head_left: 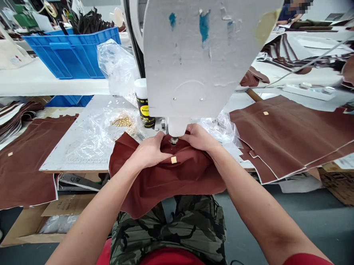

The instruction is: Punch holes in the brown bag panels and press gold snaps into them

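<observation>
Fingers of two bare hands are flanking the lower tip of a grey machine head, resting on a reddish-brown panel that is lying beneath it. On each hand, thumb and forefinger are standing apart; whether the other fingers are clamping the panel from below, the view is not showing. The left hand is resting to the left of the tip and the right hand to its right, with the right thumb sitting slightly nearer. From the fingers, the panel is spreading out toward the wearer, its longer visible direction running left to right across the machine head. Smooth and leather-like, it is rippling between the hands and drooping at its near edge. A small pale-gold square is showing just in front of the tip.
</observation>
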Motion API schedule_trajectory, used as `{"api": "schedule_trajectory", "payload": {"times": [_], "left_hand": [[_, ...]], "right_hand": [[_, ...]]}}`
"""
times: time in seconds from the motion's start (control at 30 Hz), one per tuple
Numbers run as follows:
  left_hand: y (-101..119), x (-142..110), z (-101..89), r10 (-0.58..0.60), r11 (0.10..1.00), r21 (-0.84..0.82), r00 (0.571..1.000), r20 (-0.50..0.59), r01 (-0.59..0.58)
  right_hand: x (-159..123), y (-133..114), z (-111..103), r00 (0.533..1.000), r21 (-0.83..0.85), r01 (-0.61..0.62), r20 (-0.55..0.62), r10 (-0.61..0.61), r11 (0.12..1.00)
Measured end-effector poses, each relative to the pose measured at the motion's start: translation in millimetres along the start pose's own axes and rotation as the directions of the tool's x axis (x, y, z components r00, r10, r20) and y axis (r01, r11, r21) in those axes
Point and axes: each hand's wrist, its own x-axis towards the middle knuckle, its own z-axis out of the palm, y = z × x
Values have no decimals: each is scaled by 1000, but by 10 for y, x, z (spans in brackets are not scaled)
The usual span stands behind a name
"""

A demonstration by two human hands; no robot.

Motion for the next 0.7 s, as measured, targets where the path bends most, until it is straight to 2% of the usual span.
{"api": "schedule_trajectory", "payload": {"times": [0.17,0.37,0.53,0.7], "left_hand": [[-103,108,103,13,999,47,999,37,-14],[-181,133,182,30,986,160,998,54,-38],[-279,177,201,14,999,50,995,98,-19],[-324,164,218,-5,999,49,996,84,1]], "right_hand": [[-33,54,64,996,-278,-61,-75,41,959],[-95,124,196,989,-650,-141,-125,77,747],[-132,122,249,992,-756,-127,-102,75,643],[-169,105,260,993,-777,-115,-110,47,618]]}}
